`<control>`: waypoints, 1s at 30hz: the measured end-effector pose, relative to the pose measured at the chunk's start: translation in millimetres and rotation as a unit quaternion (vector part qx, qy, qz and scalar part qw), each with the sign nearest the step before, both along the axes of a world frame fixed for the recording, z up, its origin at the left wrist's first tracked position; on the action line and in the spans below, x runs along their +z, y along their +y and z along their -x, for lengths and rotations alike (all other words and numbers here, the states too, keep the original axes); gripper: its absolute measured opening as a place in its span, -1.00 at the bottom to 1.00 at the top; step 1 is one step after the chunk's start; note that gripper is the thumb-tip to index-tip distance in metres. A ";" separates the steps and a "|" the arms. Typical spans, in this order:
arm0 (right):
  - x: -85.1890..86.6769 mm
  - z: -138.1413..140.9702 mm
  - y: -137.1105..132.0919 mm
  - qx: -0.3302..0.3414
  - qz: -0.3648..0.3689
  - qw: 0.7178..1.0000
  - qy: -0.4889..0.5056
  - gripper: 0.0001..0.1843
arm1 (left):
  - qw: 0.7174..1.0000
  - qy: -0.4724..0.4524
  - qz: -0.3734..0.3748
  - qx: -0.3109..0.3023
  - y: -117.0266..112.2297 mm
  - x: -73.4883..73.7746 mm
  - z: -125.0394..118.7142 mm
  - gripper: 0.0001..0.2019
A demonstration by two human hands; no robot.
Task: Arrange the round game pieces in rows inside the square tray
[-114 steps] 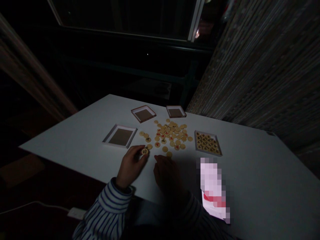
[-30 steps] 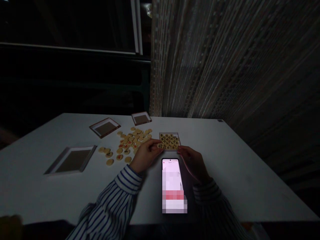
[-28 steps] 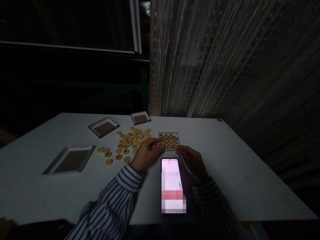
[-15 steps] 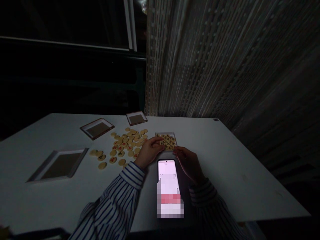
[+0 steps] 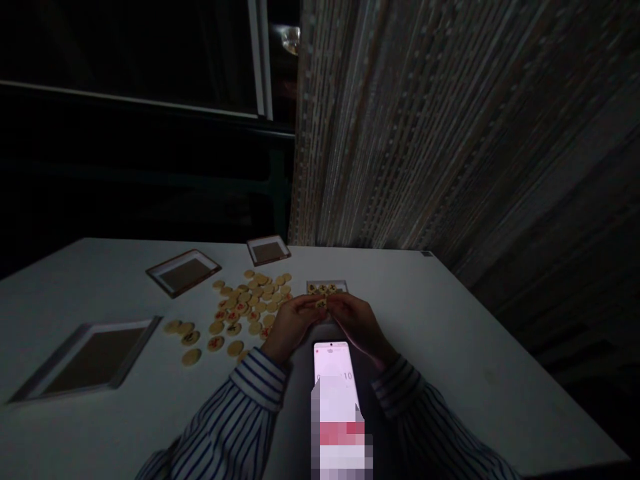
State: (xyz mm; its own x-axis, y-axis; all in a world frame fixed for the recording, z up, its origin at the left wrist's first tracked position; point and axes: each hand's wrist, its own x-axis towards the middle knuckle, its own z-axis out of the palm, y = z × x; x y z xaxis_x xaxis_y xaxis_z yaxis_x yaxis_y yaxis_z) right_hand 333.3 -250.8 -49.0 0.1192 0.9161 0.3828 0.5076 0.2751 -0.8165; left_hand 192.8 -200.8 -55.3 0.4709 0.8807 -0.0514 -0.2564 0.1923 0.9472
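My left hand (image 5: 290, 327) and my right hand (image 5: 357, 325) meet at the fingertips just in front of a shallow tray (image 5: 326, 284) packed with round wooden xiangqi pieces. One such piece (image 5: 321, 303) sits between my fingers, held by my left hand; my right fingers are against it or very close, which the dim light hides. A loose heap of wooden pieces (image 5: 245, 308) with red and black characters lies to the left of my left hand. Below my wrists, a smartphone (image 5: 333, 373) lies on the table with its screen lit, and part of the screen is blurred.
Several shallow brown-bottomed trays, including one (image 5: 183, 272), one (image 5: 267, 250) and one (image 5: 85, 360), stand on the white table (image 5: 450, 333) left of the heap. A hanging strand curtain (image 5: 400, 133) rises beyond the table's right side, and a dark window lies behind.
My hands have come together in front of the tray, with a piece now between my fingertips. The view has tilted, so the table sits lower in the frame and the phone looks nearer.
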 end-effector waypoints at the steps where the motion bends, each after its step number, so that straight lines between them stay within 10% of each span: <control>1: -2.4 0.1 1.2 0.003 0.001 1.000 0.009 -0.81 | 1.000 0.003 0.000 0.002 0.1 0.1 0.5 -0.62; 30: -7.0 -8.1 -2.0 -0.012 -0.001 1.000 -0.010 -0.81 | 0.989 0.079 -0.122 0.000 -4.8 -6.3 -2.6 -0.75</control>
State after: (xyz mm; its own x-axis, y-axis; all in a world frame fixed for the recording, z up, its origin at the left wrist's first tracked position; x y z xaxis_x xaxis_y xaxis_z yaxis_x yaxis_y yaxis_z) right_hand 341.4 -252.8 -56.0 0.1336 0.9122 0.3874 0.5304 0.2644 -0.8055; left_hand 195.3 -205.6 -61.6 0.4740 0.8760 0.0896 -0.1019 -0.0465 0.9937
